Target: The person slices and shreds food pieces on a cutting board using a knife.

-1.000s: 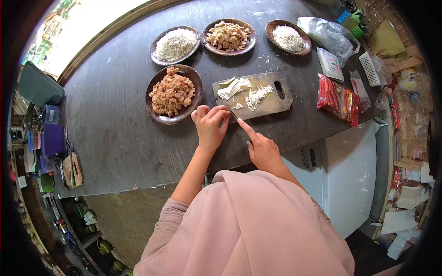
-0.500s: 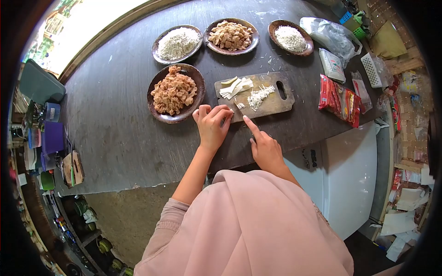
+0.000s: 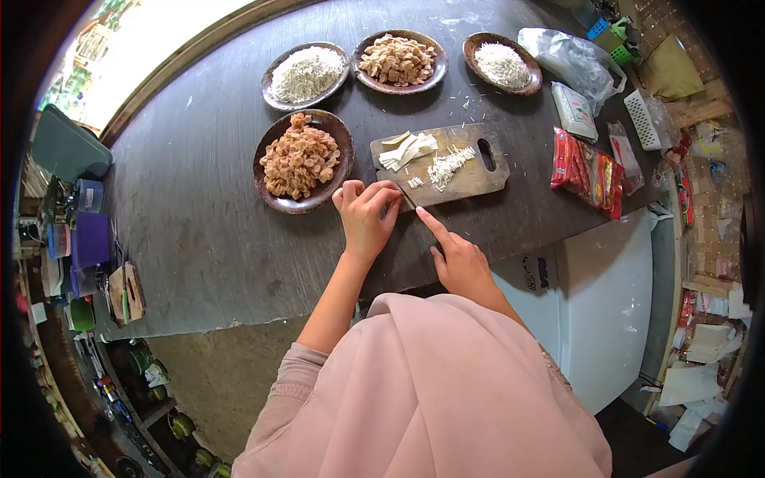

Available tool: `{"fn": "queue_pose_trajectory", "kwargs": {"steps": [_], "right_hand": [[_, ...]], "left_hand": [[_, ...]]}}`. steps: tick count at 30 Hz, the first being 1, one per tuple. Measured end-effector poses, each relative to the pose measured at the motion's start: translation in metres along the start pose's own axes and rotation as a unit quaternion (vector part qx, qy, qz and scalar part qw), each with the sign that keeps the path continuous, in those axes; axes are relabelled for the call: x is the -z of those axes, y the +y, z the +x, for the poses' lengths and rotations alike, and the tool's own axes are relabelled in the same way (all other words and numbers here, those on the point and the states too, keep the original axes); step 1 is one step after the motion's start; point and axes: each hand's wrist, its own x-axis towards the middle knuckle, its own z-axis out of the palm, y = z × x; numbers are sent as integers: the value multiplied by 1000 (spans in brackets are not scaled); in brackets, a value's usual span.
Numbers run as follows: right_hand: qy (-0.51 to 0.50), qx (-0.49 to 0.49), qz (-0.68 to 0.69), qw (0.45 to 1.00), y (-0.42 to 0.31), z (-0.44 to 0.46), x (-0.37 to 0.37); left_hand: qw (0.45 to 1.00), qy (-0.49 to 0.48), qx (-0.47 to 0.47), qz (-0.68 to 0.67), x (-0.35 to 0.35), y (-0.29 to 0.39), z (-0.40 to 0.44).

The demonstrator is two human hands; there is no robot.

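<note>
A wooden cutting board [image 3: 470, 185] lies on the dark table, with white strips [image 3: 410, 151] at its upper left and a heap of thin white sticks [image 3: 449, 167] beside them. My left hand [image 3: 368, 215] is at the board's lower left corner, fingers curled and pressed down on something too small to make out. Just right of it, my right hand [image 3: 460, 259] holds a knife [image 3: 407, 196], its index finger stretched along the top of the blade. The handle is hidden in my palm.
Left of the board stands a bowl of brown pieces [image 3: 300, 159]. Behind are a plate of white shreds [image 3: 306, 76], a plate of tan pieces [image 3: 398, 60] and another white-filled plate [image 3: 501, 66]. Red packets [image 3: 586, 171] and a clear bag [image 3: 570, 64] lie at right.
The knife and right index finger have shifted slightly, with the blade more visible than half a second ago. My left hand stays at the board's corner. The whole view has moved slightly.
</note>
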Motion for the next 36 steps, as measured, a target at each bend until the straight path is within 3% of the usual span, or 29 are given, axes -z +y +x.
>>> {"fn": "queue_pose_trajectory", "kwargs": {"steps": [10,23,28,36], "right_hand": [[50,1,-111,993,-2,5,-23],[64,6,-70,995,4,2,-9],[15,15,-41,999,2,0,-1],[7,1,-18,1000,-4,-2,-5]], "left_hand": [[1000,5,-2,6,0,0,-1],[1000,9,-1,13,-1,-1,-2],[999,-8,-36,21,8,-1,3],[1000,-3,3,5,4,-2,-2]]}}
